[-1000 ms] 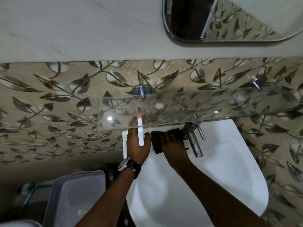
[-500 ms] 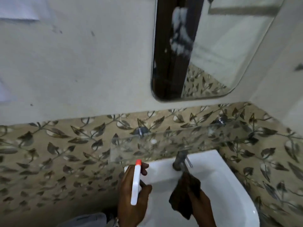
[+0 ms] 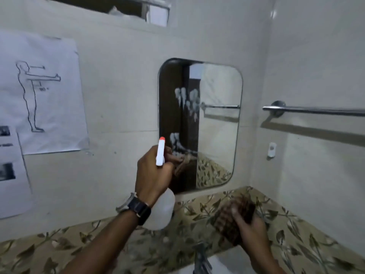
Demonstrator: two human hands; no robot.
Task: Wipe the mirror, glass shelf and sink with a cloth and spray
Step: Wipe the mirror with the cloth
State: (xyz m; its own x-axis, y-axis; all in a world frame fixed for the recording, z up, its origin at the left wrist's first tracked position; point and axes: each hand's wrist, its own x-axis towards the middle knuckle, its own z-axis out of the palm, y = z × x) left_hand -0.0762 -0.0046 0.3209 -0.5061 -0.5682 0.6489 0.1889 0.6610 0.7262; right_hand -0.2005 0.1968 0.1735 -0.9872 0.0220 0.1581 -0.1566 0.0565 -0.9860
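A rounded mirror (image 3: pixel 215 119) hangs on the wall ahead, with white foam patches running down its left half. My left hand (image 3: pixel 153 171) is raised in front of the mirror's lower left corner, gripping a white spray bottle (image 3: pixel 160 152) with a red nozzle pointed at the glass. My right hand (image 3: pixel 248 232) is lower, at the right, holding a bunched dark brown cloth (image 3: pixel 235 216) in front of the leaf-patterned tiles. The tap (image 3: pixel 200 260) and a sliver of the white sink (image 3: pixel 223 268) show at the bottom edge. The glass shelf is blurred and hard to make out.
A chrome towel rail (image 3: pixel 316 110) runs along the right wall. Paper sheets with a figure drawing (image 3: pixel 39 91) are taped to the wall at left. A band of leaf-patterned tiles (image 3: pixel 59 250) runs below the mirror. A small white hook (image 3: pixel 272 149) sits right of the mirror.
My view has tilted up from the sink to the mirror. My left hand rose with the spray bottle to the mirror's lower left. My right hand lifted the cloth off the sink.
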